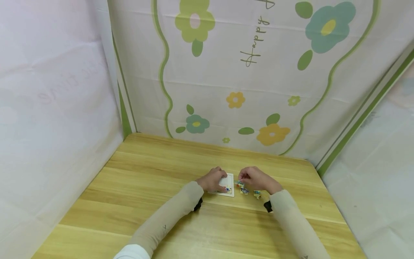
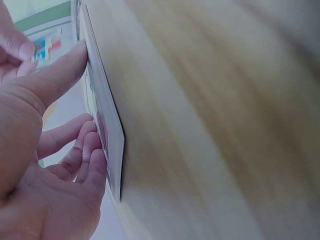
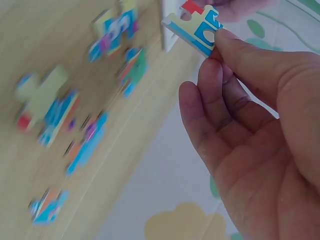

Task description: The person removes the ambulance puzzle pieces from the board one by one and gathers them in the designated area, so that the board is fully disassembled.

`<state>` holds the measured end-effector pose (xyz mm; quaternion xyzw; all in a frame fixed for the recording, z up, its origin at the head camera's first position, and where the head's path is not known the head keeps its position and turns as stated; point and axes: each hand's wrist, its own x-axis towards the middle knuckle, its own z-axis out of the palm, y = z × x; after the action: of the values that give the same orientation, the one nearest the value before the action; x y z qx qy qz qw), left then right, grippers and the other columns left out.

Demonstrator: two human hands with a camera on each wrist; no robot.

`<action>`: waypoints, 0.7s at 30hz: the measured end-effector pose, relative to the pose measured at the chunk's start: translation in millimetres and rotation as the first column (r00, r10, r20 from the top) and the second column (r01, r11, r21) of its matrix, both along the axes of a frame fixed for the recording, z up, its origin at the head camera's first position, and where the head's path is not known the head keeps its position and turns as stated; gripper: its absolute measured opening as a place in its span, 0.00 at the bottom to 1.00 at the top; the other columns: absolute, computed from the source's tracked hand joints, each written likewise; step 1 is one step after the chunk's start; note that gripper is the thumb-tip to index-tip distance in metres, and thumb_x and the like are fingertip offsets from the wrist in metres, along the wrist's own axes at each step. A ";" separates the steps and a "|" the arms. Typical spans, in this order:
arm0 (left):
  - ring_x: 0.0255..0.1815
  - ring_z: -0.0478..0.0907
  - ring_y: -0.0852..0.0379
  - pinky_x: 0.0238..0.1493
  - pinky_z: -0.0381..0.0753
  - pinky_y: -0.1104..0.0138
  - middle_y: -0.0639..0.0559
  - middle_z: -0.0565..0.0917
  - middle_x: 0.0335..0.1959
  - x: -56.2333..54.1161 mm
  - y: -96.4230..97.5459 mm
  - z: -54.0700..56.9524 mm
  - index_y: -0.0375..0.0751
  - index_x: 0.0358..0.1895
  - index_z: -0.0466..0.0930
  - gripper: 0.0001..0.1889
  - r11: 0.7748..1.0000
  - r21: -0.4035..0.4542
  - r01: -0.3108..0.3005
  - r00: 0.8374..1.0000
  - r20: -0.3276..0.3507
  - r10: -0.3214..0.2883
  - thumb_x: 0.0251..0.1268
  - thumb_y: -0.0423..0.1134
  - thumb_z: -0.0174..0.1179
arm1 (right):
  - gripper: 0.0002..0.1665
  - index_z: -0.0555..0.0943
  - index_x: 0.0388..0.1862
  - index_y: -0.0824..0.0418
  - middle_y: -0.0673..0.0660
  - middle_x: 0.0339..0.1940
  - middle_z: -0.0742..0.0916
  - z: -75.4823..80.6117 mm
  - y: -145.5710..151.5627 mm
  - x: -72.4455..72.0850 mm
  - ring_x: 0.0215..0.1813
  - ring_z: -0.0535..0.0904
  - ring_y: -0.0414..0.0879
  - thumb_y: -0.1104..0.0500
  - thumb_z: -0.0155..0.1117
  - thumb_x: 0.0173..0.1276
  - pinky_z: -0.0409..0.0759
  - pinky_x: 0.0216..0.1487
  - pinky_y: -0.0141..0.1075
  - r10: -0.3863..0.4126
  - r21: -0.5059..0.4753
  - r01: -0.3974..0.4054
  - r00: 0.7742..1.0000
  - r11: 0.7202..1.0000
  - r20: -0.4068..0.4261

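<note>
A jigsaw puzzle piece (image 3: 197, 32) with blue, red and cream print is pinched between the thumb and fingertips of my right hand (image 1: 257, 179), raised off the table just right of a white puzzle tray (image 1: 229, 181). My left hand (image 1: 213, 180) rests on that flat tray, its thumb (image 2: 62, 70) and spread fingertips touching the top face. Some print shows at the tray's near right part, while the left hand covers its left side. In the left wrist view the held piece appears beyond the left thumb.
Several loose puzzle pieces (image 3: 90, 142) lie on the wooden table (image 1: 155, 201) right of the tray, some beneath the right hand and wrist. A flower-printed cloth (image 1: 210, 75) hangs behind the table, and pale cloth walls (image 1: 55, 118) stand on both sides.
</note>
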<state>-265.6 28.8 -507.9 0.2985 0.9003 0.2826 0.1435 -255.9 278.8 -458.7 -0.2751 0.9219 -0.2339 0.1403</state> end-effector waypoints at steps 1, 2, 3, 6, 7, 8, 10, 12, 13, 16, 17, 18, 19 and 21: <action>0.54 0.69 0.56 0.56 0.74 0.69 0.48 0.76 0.61 0.4 -0.3 0.2 0.38 0.70 0.77 0.34 1.000 0.004 -0.003 1.000 0.002 0.003 0.65 0.48 0.76 | 0.07 0.86 0.40 0.59 0.53 0.37 0.88 0.3 4.9 1.8 0.35 0.80 0.41 0.64 0.62 0.80 0.80 0.38 0.32 -0.005 0.002 0.005 1.000 1.000 0.001; 0.54 0.69 0.56 0.56 0.74 0.69 0.47 0.76 0.61 0.7 -0.8 0.4 0.37 0.70 0.77 0.34 1.000 0.007 -0.006 1.000 0.002 0.006 0.65 0.48 0.76 | 0.07 0.86 0.40 0.60 0.54 0.37 0.88 0.7 10.0 4.1 0.34 0.80 0.41 0.64 0.62 0.80 0.79 0.37 0.32 -0.012 0.001 0.012 1.000 1.000 0.006; 0.54 0.69 0.56 0.56 0.74 0.68 0.47 0.76 0.61 1.1 -1.2 0.7 0.37 0.70 0.77 0.34 1.000 0.011 -0.008 1.000 0.004 0.008 0.65 0.47 0.76 | 0.07 0.86 0.40 0.60 0.55 0.36 0.88 0.9 15.3 6.4 0.33 0.78 0.40 0.65 0.62 0.80 0.78 0.36 0.32 -0.015 0.001 0.015 1.000 1.000 0.008; 0.54 0.69 0.55 0.56 0.74 0.68 0.47 0.76 0.61 1.6 -2.3 0.8 0.37 0.70 0.77 0.34 1.000 0.021 -0.012 1.000 0.002 0.012 0.65 0.47 0.76 | 0.07 0.85 0.39 0.62 0.57 0.35 0.88 0.8 33.0 13.5 0.31 0.75 0.38 0.66 0.62 0.79 0.76 0.34 0.32 -0.011 0.004 0.011 1.000 1.000 -0.007; 0.54 0.69 0.56 0.56 0.74 0.68 0.47 0.76 0.61 2.0 -2.5 0.7 0.37 0.70 0.77 0.33 1.000 0.020 -0.011 1.000 0.000 0.011 0.65 0.47 0.76 | 0.07 0.85 0.39 0.62 0.56 0.35 0.88 0.3 39.2 16.2 0.31 0.74 0.37 0.66 0.63 0.79 0.76 0.34 0.31 -0.011 0.011 0.012 1.000 1.000 -0.019; 0.53 0.69 0.56 0.56 0.74 0.68 0.47 0.76 0.61 2.0 -2.6 0.6 0.37 0.70 0.77 0.33 1.000 0.020 -0.008 1.000 -0.005 0.008 0.65 0.47 0.76 | 0.07 0.85 0.38 0.62 0.56 0.35 0.88 0.1 45.5 19.0 0.32 0.74 0.36 0.67 0.63 0.78 0.76 0.34 0.31 -0.011 0.015 0.011 0.999 1.000 -0.030; 0.53 0.68 0.56 0.55 0.74 0.69 0.47 0.76 0.60 2.0 -2.7 -0.1 0.37 0.70 0.77 0.33 1.000 0.019 0.000 1.000 -0.013 0.000 0.66 0.47 0.76 | 0.07 0.85 0.38 0.61 0.54 0.35 0.87 -0.5 58.3 24.2 0.32 0.73 0.34 0.67 0.64 0.78 0.76 0.35 0.31 -0.008 0.020 0.009 0.999 1.000 -0.047; 0.52 0.68 0.56 0.54 0.73 0.69 0.48 0.76 0.59 1.8 -2.6 -0.7 0.37 0.69 0.78 0.33 1.000 0.019 0.008 1.000 -0.016 -0.007 0.66 0.47 0.76 | 0.07 0.85 0.38 0.60 0.53 0.35 0.87 -0.1 69.8 29.5 0.33 0.74 0.34 0.67 0.64 0.77 0.77 0.35 0.31 -0.019 0.025 0.020 0.998 0.999 -0.054; 0.51 0.67 0.57 0.53 0.73 0.69 0.48 0.76 0.59 1.6 -2.6 -1.0 0.37 0.69 0.78 0.33 1.000 0.022 0.011 1.000 -0.016 -0.011 0.65 0.47 0.76 | 0.07 0.86 0.38 0.60 0.52 0.35 0.87 0.4 75.2 32.0 0.33 0.74 0.33 0.67 0.64 0.77 0.77 0.35 0.31 -0.025 0.028 0.027 0.998 0.999 -0.058; 0.50 0.67 0.56 0.52 0.73 0.69 0.48 0.76 0.58 1.2 -2.2 -1.4 0.36 0.69 0.77 0.33 1.000 0.028 0.014 1.000 -0.008 -0.014 0.66 0.47 0.76 | 0.06 0.86 0.39 0.59 0.51 0.36 0.87 1.4 89.0 37.8 0.34 0.76 0.33 0.67 0.65 0.77 0.79 0.35 0.32 -0.042 0.030 0.044 0.997 0.999 -0.058; 0.50 0.67 0.57 0.52 0.73 0.69 0.48 0.76 0.58 0.8 -2.0 -1.5 0.36 0.69 0.77 0.33 1.000 0.028 0.013 1.000 -0.007 -0.013 0.66 0.47 0.76 | 0.07 0.86 0.39 0.59 0.51 0.36 0.87 1.3 92.6 39.2 0.34 0.76 0.33 0.68 0.65 0.76 0.79 0.36 0.32 -0.052 0.032 0.054 0.997 0.998 -0.057; 0.50 0.67 0.57 0.53 0.73 0.70 0.48 0.76 0.59 0.7 -1.6 -1.6 0.36 0.70 0.77 0.33 1.000 0.025 0.012 1.000 -0.005 -0.012 0.66 0.47 0.76 | 0.07 0.86 0.39 0.59 0.51 0.36 0.87 1.2 96.1 40.2 0.34 0.76 0.33 0.68 0.65 0.76 0.79 0.35 0.32 -0.059 0.033 0.061 0.997 0.998 -0.052; 0.51 0.67 0.57 0.53 0.73 0.70 0.48 0.76 0.59 0.5 -1.3 -1.5 0.36 0.70 0.77 0.34 1.000 0.024 0.010 1.000 -0.003 -0.009 0.65 0.47 0.76 | 0.07 0.86 0.39 0.59 0.51 0.36 0.87 1.1 99.3 41.0 0.34 0.76 0.34 0.68 0.64 0.76 0.78 0.35 0.32 -0.067 0.034 0.069 0.997 0.997 -0.046; 0.51 0.68 0.57 0.54 0.74 0.70 0.48 0.76 0.60 0.2 -0.2 -1.9 0.37 0.70 0.77 0.34 1.000 0.017 0.006 1.000 0.000 -0.006 0.65 0.48 0.76 | 0.07 0.85 0.38 0.60 0.52 0.35 0.86 0.8 104.3 42.0 0.33 0.75 0.34 0.69 0.64 0.76 0.77 0.35 0.32 -0.077 0.033 0.078 0.997 0.996 -0.030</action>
<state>-265.4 28.6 -509.8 0.3023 0.8970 0.2899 0.1415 -213.9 383.1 -458.0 -0.2400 0.9376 -0.2196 0.1227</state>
